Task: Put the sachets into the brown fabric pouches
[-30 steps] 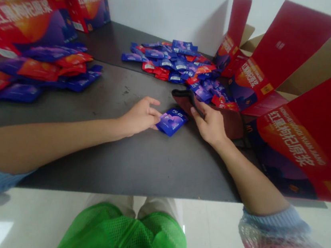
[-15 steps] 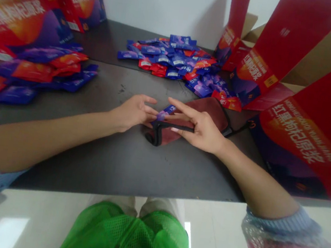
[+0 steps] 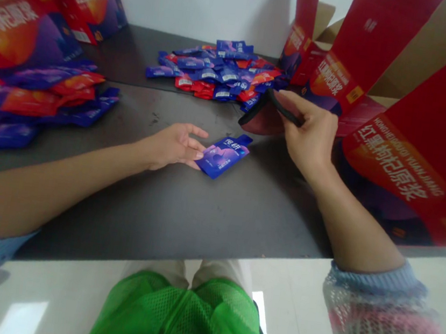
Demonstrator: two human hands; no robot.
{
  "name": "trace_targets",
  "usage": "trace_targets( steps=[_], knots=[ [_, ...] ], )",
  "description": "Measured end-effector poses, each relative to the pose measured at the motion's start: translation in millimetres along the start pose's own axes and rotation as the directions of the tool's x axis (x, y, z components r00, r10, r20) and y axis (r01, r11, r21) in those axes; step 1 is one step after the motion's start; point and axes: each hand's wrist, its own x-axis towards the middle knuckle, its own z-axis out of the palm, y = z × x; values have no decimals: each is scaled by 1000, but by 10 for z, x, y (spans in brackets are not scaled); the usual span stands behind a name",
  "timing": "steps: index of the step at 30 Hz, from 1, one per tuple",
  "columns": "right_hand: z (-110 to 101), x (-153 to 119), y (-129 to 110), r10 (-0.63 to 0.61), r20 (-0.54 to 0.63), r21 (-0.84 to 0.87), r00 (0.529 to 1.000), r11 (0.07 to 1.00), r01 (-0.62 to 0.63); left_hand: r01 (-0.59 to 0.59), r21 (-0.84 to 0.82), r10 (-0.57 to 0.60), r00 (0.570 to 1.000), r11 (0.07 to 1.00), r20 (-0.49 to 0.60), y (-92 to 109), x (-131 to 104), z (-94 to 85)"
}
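- One blue-purple sachet (image 3: pixel 224 156) lies apart from the heaps, near the middle of the desk (image 3: pixel 185 206), printed face up and tilted, its narrow neck pointing to the far right.
- The left hand (image 3: pixel 174 147) pinches that sachet's left corner between thumb and fingers, with the forefinger spread clear above it.
- The right hand (image 3: pixel 312 129) grips a maroon fabric piece (image 3: pixel 267 118) with black edging, held to the right of and beyond the sachet, apart from it.
- As far as shows, a single sachet is being handled; whether its surface has been dealt with yet cannot be told.
- Much appears left: a large far heap (image 3: pixel 218 71) of blue and red sachets lies loose and jumbled on the desk.
- On the left, a second heap (image 3: pixel 48 97) lies in front of a large red carton (image 3: pixel 14 16); whether those sachets are finished with or waiting is unclear.
- To the right, the near carton (image 3: pixel 401 172) and the middle carton (image 3: pixel 334 83) stand with flaps raised, so closing them looks undone; their contents are hidden.
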Motion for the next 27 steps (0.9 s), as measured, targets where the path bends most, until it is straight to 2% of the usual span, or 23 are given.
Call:
trace_targets(
  steps=[3,5,8,11,14,16,18,23,25,27],
  knots=[
    [3,-73,-137,12,-99,157,995,988,3,-8,-6,8,1000,1000,-24,8,-18,49],
    [50,-164,-300,-38,-49,259,998,965,49,-14,1,14,998,1000,-62,23,-40,106],
    [179,-310,-518,-124,102,380,987,922,77,-21,31,25,991,999,-130,61,-85,217],
    [320,-389,-603,-257,224,450,940,883,134,-18,71,31,980,997,-194,88,-123,315],
    [372,-365,-555,-429,258,507,866,823,256,-6,109,34,966,994,-258,83,-136,364],
    [331,-317,-499,-514,272,552,814,776,306,-8,109,39,957,994,-288,73,-136,371],
    [245,-270,-462,-563,304,599,768,740,306,-1,93,28,955,996,-296,71,-135,369],
    [-18,-169,-441,-582,507,657,636,738,152,42,101,-8,947,994,-322,99,-149,402],
    [-98,-123,-400,-541,559,606,628,783,136,23,117,16,947,993,-321,88,-156,426],
    [-149,-77,-314,-463,564,470,684,861,194,-8,123,47,947,992,-317,54,-152,426]
  ],
)
